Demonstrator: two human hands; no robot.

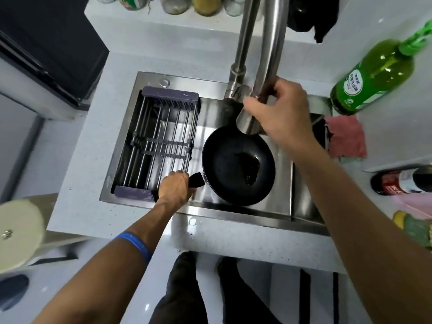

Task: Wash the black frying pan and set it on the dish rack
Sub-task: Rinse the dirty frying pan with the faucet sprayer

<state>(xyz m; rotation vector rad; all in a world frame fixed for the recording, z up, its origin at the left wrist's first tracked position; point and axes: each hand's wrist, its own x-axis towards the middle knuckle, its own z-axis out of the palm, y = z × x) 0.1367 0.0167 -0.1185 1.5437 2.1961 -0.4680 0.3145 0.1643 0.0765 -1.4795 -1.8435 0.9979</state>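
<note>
Pan: one black frying pan [237, 166] sits in the steel sink [243, 212] at the centre of the frame, its mouth facing up, a dark glossy puddle of residue right of its middle.
Pan handle: one black handle [196, 180] juts from the pan's lower left rim toward the rack.
Left hand: the left hand [174, 189], centre-left of the frame, has its fingers curled tight round the handle; one blue wristband [138, 245] circles that forearm.
Right hand: the right hand [279, 113], above the pan, wraps its fingers round the faucet spout [247, 123], whose open end hangs over the pan's upper rim.
Faucet: one steel faucet [268, 43] rises toward the top of the frame; whether water runs cannot be told.
Dish rack: one rack [161, 141] of steel rods with purple end pieces spans the left part of the sink, just beside the pan, holding nothing.
Bottles: one green bottle [374, 73] stands at the upper right; one dark bottle with a red label [402, 182] lies at the right edge.
Cloth: one pink cloth [347, 136] lies on the white counter [77, 183], right of the sink.
Jars: a row of jars [177, 4] lines the top edge, partly cut off, so no count is possible.
Legs: two dark trouser legs [184, 293] show at the bottom centre.
</note>
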